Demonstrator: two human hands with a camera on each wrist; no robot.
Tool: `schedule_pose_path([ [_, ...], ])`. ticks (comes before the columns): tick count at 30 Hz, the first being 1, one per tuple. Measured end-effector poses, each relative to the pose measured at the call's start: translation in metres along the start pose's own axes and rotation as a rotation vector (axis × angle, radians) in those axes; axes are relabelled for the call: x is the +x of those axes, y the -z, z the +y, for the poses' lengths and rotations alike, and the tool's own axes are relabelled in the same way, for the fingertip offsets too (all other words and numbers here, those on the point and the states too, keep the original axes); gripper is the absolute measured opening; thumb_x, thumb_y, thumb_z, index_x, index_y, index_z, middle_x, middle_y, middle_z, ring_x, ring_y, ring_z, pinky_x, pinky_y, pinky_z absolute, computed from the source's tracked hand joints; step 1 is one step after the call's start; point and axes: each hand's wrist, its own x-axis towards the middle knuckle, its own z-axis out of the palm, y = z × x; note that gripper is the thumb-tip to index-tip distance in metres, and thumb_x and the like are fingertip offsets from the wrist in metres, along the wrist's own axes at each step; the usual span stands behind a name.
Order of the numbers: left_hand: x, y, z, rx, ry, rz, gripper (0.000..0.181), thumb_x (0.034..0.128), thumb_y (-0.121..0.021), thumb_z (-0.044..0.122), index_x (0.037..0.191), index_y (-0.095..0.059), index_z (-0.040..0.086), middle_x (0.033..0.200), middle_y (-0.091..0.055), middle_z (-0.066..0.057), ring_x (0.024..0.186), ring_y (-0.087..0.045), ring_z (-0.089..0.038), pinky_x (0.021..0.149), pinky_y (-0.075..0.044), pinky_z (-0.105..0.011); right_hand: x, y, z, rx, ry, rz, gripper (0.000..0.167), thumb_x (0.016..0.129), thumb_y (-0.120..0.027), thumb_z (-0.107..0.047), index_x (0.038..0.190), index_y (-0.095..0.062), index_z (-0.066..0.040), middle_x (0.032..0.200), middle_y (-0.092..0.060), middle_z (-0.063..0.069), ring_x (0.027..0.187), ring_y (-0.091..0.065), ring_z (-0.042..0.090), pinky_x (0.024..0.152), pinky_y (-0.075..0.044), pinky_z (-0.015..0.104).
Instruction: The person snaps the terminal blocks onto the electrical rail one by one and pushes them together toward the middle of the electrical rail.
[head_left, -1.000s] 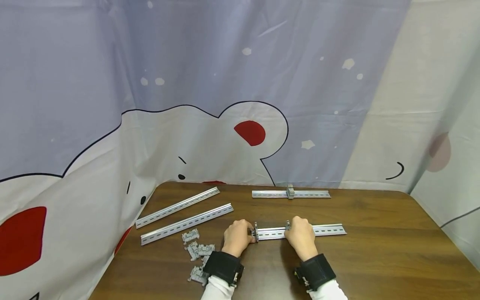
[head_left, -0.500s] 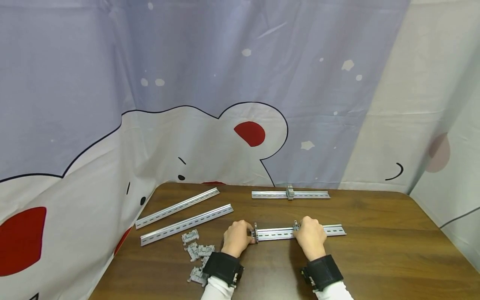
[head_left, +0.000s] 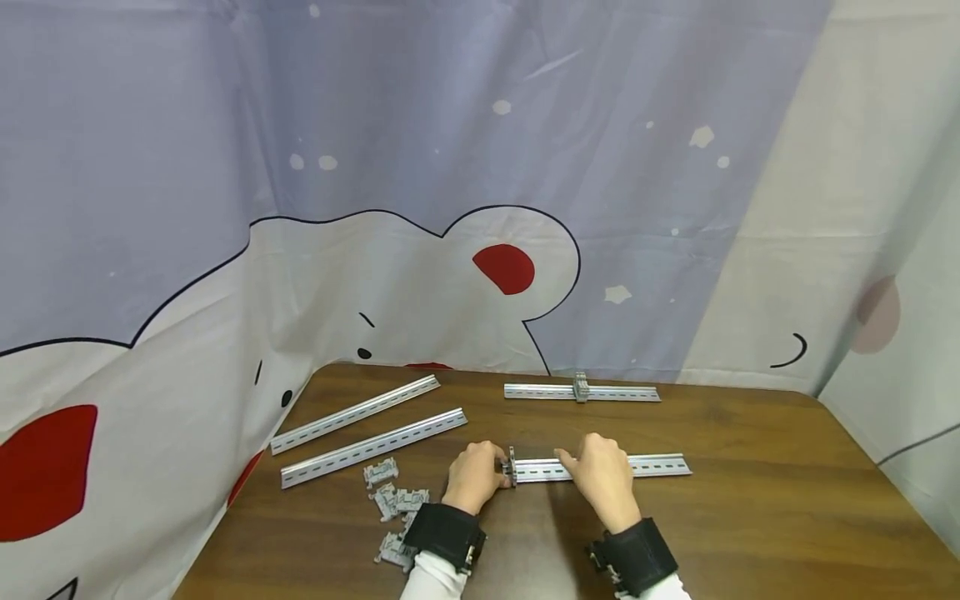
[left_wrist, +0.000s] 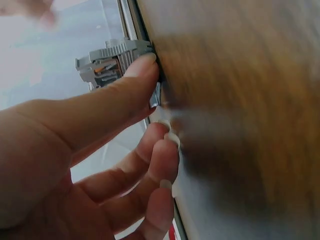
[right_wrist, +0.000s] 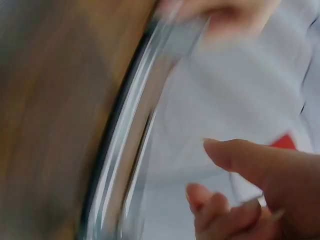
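A slotted metal DIN rail (head_left: pixel 656 466) lies across the table before me. At its left end stands a grey terminal block (left_wrist: pixel 112 60), seen edge-on in the head view. My left hand (head_left: pixel 474 477) holds this block, its thumb pressed on the side and its other fingers curled below. Over the middle of the rail is my right hand (head_left: pixel 602 475), thumb stretched out to the left. In the right wrist view its thumb and loosely bent fingers are apart, beside the blurred rail, with nothing seen between them. The hand hides part of the rail in the head view.
Several loose grey terminal blocks (head_left: pixel 386 500) lie left of my left hand. Two more rails, a nearer one (head_left: pixel 375 448) and a farther one (head_left: pixel 356 412), lie slanted at the left. Another rail (head_left: pixel 622 393) at the back carries a block cluster (head_left: pixel 581 387).
My right hand first moved right along the rail with a grey piece at its fingertips, then came back left with its thumb spread. That piece is now out of sight. The left hand stays put.
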Motion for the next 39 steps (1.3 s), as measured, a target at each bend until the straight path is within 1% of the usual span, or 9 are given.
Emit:
schedule_pose_path([
  [2, 0.000, 0.002, -0.001, 0.015, -0.023, 0.000, 0.029, 0.0648, -0.087, 0.015, 0.090, -0.075, 0.011, 0.093, -0.074, -0.009, 0.079, -0.069, -0.031, 0.061, -0.050, -0.042, -0.003, -0.009, -0.018, 0.056, 0.070, -0.043, 0.052, 0.080, -0.076, -0.029, 0.046, -0.039, -0.016, 0.047, -0.039, -0.004, 0.042, -0.040, 0.014, 0.040, -0.026, 0.028],
  [4, 0.000, 0.002, -0.002, 0.031, -0.042, -0.002, 0.027, 0.0665, -0.086, 0.015, 0.090, -0.074, 0.011, 0.091, -0.074, -0.008, 0.076, -0.069, -0.030, 0.060, -0.049, -0.040, -0.006, -0.020, -0.034, 0.091, 0.113, -0.073, 0.053, 0.081, -0.075, -0.027, 0.047, -0.037, -0.016, 0.048, -0.030, -0.008, 0.043, -0.032, 0.011, 0.041, -0.022, 0.025],
  [6, -0.001, 0.003, -0.001, 0.047, -0.061, -0.002, 0.021, 0.0699, -0.084, 0.012, 0.089, -0.074, 0.012, 0.088, -0.073, -0.007, 0.073, -0.068, -0.028, 0.057, -0.048, -0.038, -0.007, -0.031, -0.046, 0.072, 0.131, -0.063, 0.049, 0.079, -0.076, -0.025, 0.047, -0.041, -0.015, 0.047, -0.039, -0.004, 0.041, -0.040, 0.014, 0.039, -0.026, 0.026],
  [9, -0.002, 0.003, -0.001, 0.072, -0.077, 0.009, 0.017, 0.0725, -0.080, 0.007, 0.086, -0.072, 0.014, 0.085, -0.072, -0.005, 0.069, -0.067, -0.026, 0.054, -0.046, -0.036, -0.007, -0.043, -0.056, 0.021, 0.113, -0.031, 0.038, 0.073, -0.079, -0.020, 0.050, -0.050, -0.010, 0.053, -0.056, 0.007, 0.047, -0.057, 0.026, 0.039, -0.037, 0.033],
  [11, -0.003, 0.001, 0.000, 0.082, -0.076, 0.019, 0.017, 0.0723, -0.079, 0.005, 0.084, -0.071, 0.015, 0.084, -0.072, -0.005, 0.068, -0.066, -0.026, 0.053, -0.046, -0.036, -0.008, -0.049, -0.058, -0.002, 0.095, -0.033, 0.031, 0.069, -0.081, -0.016, 0.054, -0.055, -0.008, 0.061, -0.063, 0.014, 0.054, -0.062, 0.032, 0.041, -0.041, 0.038],
  [16, -0.002, -0.002, 0.003, 0.084, -0.018, 0.044, 0.018, 0.0708, -0.081, 0.011, 0.083, -0.069, 0.017, 0.086, -0.073, -0.007, 0.071, -0.067, -0.032, 0.055, -0.048, -0.042, -0.004, -0.054, -0.058, -0.014, 0.104, -0.045, 0.026, 0.065, -0.083, -0.013, 0.059, -0.059, -0.004, 0.065, -0.065, 0.017, 0.059, -0.064, 0.036, 0.042, -0.045, 0.042],
  [24, -0.001, -0.005, 0.004, 0.045, 0.089, 0.006, 0.015, 0.0751, -0.077, 0.010, 0.084, -0.069, 0.019, 0.089, -0.073, -0.008, 0.073, -0.066, -0.032, 0.056, -0.047, -0.046, 0.000, -0.056, -0.055, -0.001, 0.072, -0.091, 0.029, 0.061, -0.086, -0.019, 0.062, -0.062, -0.004, 0.071, -0.068, 0.020, 0.064, -0.066, 0.039, 0.048, -0.048, 0.045],
  [35, -0.004, -0.003, 0.006, 0.008, 0.096, 0.020, 0.020, 0.0687, -0.083, 0.011, 0.082, -0.070, 0.018, 0.089, -0.073, -0.008, 0.070, -0.066, -0.032, 0.053, -0.046, -0.045, -0.002, -0.054, -0.051, 0.029, 0.045, -0.086, 0.026, 0.060, -0.085, -0.017, 0.060, -0.062, -0.003, 0.069, -0.067, 0.019, 0.062, -0.065, 0.038, 0.046, -0.046, 0.044],
  [39, -0.006, -0.003, 0.005, 0.025, 0.056, 0.023, 0.020, 0.0706, -0.081, 0.010, 0.084, -0.069, 0.017, 0.087, -0.072, -0.008, 0.070, -0.066, -0.031, 0.053, -0.046, -0.043, -0.004, -0.052, -0.050, 0.038, 0.054, -0.107, 0.027, 0.064, -0.082, -0.016, 0.057, -0.058, -0.006, 0.067, -0.066, 0.017, 0.061, -0.064, 0.036, 0.045, -0.045, 0.042],
])
